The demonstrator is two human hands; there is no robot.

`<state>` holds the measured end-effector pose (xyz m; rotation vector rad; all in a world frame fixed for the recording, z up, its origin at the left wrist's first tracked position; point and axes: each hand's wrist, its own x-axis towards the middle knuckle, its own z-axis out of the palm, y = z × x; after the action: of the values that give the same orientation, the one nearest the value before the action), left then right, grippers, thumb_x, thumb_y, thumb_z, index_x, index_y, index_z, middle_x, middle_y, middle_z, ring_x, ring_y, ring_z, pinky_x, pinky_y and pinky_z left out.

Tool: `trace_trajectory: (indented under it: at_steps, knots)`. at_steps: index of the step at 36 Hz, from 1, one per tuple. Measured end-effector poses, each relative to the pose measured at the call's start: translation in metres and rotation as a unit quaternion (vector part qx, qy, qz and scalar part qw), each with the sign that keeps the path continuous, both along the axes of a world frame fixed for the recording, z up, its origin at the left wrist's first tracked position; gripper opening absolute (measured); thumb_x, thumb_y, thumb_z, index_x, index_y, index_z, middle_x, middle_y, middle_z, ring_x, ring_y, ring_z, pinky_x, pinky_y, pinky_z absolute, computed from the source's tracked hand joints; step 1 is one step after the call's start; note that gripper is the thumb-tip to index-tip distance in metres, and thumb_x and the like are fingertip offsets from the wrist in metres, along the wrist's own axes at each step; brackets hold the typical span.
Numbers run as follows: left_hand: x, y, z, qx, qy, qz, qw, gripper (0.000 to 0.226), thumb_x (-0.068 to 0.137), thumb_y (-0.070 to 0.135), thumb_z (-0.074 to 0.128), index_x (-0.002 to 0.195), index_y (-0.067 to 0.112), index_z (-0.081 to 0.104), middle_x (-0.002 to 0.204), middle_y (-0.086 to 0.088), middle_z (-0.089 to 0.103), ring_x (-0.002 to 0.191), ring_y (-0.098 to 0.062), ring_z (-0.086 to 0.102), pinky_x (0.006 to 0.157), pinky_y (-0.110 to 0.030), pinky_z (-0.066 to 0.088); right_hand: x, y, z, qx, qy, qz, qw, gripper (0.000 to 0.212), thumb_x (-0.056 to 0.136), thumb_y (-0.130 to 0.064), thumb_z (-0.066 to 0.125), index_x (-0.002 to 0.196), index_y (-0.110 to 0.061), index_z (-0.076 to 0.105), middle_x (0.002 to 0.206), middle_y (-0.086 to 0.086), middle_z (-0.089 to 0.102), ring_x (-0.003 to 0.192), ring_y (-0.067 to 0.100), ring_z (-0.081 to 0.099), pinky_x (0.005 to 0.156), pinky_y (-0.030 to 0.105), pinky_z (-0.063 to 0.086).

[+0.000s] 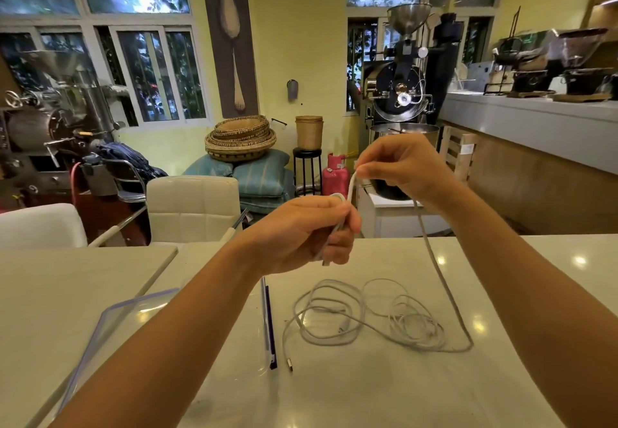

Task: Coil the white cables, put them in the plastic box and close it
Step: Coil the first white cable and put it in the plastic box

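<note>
My left hand [309,232] is held above the white table and is closed around one end of a white cable [438,270], with a small loop showing above its fingers. My right hand [398,168] is higher and to the right, pinching the same cable between thumb and fingers. From there the cable hangs down to the table and joins a loose tangle of white cables [374,314]. A free plug end [289,364] lies at the tangle's near left. The clear plastic box [110,324] with a blue edge lies flat on the left, partly behind my left forearm.
The white table [384,391] fills the foreground, with a seam to a second tabletop [67,280] on the left. White chairs [194,210] stand past the far edge. Machines, baskets and a pink gas cylinder stand farther back.
</note>
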<state>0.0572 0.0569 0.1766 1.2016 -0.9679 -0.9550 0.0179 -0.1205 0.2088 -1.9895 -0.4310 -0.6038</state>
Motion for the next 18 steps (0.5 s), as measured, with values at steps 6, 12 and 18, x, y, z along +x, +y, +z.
trace_trajectory:
  at_steps: [6,12,18]
  knots:
    - [-0.003,-0.011,0.006,-0.045,0.034,-0.008,0.998,0.038,0.092,0.021,0.030,0.063,0.014,0.052,0.048,0.006,0.044,0.041,-0.007,0.042,0.047,-0.017,0.042,0.018,0.012,-0.042,0.227,0.052,0.092,0.968,0.019,0.058,-0.045,0.074,0.063,-0.027,0.072,0.051,-0.009,0.062,0.050,0.008,0.047,0.048,0.019,0.038]
    - [-0.005,-0.035,0.002,-0.093,0.073,0.104,0.987,0.041,0.098,0.020,0.023,0.063,0.011,0.041,0.041,0.007,0.041,0.036,-0.004,0.037,0.041,-0.015,0.029,0.025,0.054,-0.080,0.351,0.128,0.003,0.928,0.037,0.084,-0.008,0.047,0.051,-0.018,0.061,0.048,-0.006,0.055,0.053,0.014,0.045,0.049,0.026,0.035]
    - [0.010,-0.041,-0.003,-0.055,-0.044,0.209,0.975,0.039,0.099,0.017,0.027,0.064,0.011,0.043,0.042,0.007,0.045,0.039,-0.005,0.040,0.044,-0.017,0.034,0.002,0.069,-0.086,0.180,0.279,0.038,0.943,0.026,0.091,-0.001,0.041,0.073,-0.013,0.055,0.063,0.002,0.056,0.041,0.005,0.043,0.036,0.014,0.034]
